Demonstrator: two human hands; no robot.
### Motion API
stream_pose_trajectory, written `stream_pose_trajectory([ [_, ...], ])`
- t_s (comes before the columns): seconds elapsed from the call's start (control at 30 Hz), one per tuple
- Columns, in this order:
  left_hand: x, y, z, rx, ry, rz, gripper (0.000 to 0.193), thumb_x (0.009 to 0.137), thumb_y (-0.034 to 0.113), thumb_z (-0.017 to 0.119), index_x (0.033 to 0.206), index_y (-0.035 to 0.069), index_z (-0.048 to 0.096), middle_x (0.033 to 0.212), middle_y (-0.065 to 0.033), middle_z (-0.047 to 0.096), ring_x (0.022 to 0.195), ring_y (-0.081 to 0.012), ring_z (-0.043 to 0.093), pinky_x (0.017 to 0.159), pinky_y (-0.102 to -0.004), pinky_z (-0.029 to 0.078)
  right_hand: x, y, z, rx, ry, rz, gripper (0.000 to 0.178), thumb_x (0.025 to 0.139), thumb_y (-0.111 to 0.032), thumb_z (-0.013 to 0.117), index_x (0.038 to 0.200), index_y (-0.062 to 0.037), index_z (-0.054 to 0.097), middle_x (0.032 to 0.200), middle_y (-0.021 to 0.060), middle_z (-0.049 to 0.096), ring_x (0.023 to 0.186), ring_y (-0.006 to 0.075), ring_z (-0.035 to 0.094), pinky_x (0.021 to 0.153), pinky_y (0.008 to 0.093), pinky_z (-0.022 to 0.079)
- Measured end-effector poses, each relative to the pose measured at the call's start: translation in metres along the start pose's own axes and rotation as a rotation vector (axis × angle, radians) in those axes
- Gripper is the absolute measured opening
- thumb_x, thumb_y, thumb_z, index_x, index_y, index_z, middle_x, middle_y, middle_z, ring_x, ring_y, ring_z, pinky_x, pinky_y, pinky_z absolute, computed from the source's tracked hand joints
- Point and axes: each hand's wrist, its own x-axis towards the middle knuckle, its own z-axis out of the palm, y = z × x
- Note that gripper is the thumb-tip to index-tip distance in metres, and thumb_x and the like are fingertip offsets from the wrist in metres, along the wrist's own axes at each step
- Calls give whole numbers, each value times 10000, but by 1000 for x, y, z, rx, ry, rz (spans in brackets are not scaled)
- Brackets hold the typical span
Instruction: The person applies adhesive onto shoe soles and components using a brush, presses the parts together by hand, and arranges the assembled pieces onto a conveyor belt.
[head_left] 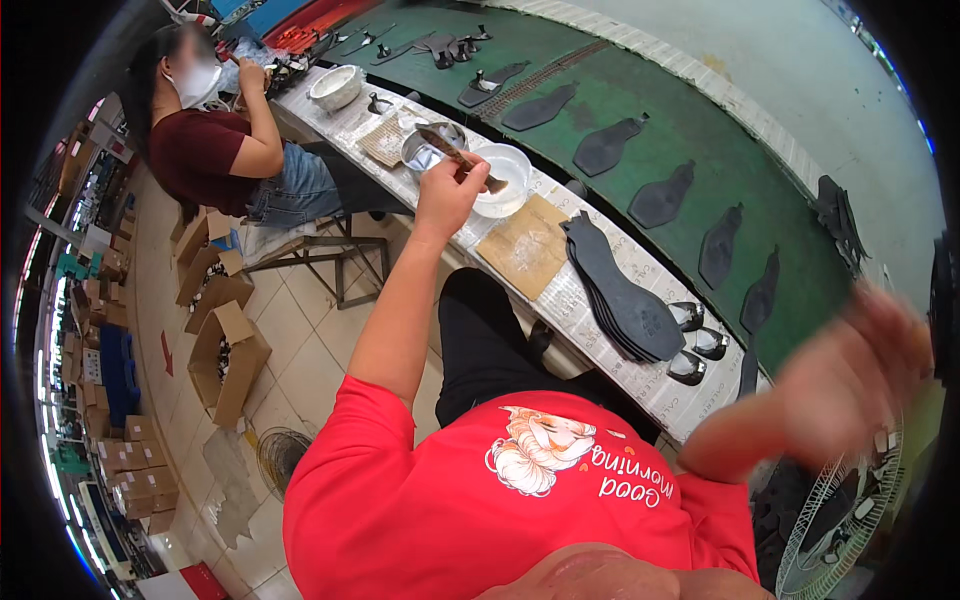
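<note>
My left hand [447, 200] is closed round the handle of a brush [450, 150], held over the table beside a white bowl [517, 188]. The brush's lower end hangs over the near rim of that bowl. A metal bowl [408, 152] with something whitish in it stands just left of it. My right hand [850, 375] is raised at the far right and smeared by motion, so its fingers cannot be read. Nearest to it on the table are several small black glossy shoe pieces [711, 343] and a stack of dark grey sole-shaped sheets [625, 290].
A brown board [523, 245] lies on the table. Dark sole-shaped pieces [610, 146] are spaced along the green belt [560, 75] behind it. A seated co-worker [215, 140] works at the left. Open cardboard boxes [228, 360] stand on the floor; a wire basket [840, 520] is lower right.
</note>
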Motion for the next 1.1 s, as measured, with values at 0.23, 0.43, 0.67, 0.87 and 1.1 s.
stream_pose_trajectory([
  [0.23,7,4,-2,17,-34,-30,188,909,202,606,962,24,633,819,-35,676,686,-97,652,587,-231,462,-157,113,-57,-1460,-1184,641,763,700,-336,768,1297,38,475,1384,206,422,1260,356,414,1054,444,297],
  [0.43,5,-6,-5,-68,-5,-46,225,894,183,599,932,-38,619,767,-80,665,642,-134,651,614,-261,508,-172,121,-81,-1268,-1032,799,644,707,-380,753,1172,36,593,1276,196,530,1184,352,488,1019,435,346],
  [0.67,14,0,2,61,-30,-38,237,864,208,633,871,-29,634,691,-93,667,605,-141,645,594,-282,502,-155,119,-73,-1144,-843,773,543,684,-251,760,1133,13,606,1023,178,632,929,340,609,832,376,475],
  [0.87,22,-5,8,181,-109,-59,233,873,212,630,875,-21,620,691,-69,651,599,-115,624,580,-262,485,-106,127,-41,-1072,-857,756,541,662,-245,760,1133,-21,613,919,126,610,864,308,592,782,365,469],
  [1.1,29,-16,13,268,-125,-93,245,870,227,631,874,-18,624,687,-65,650,596,-118,626,583,-271,489,-99,154,-34,-1182,-996,693,580,623,-357,796,1076,-26,649,885,113,597,881,295,581,799,384,430],
])
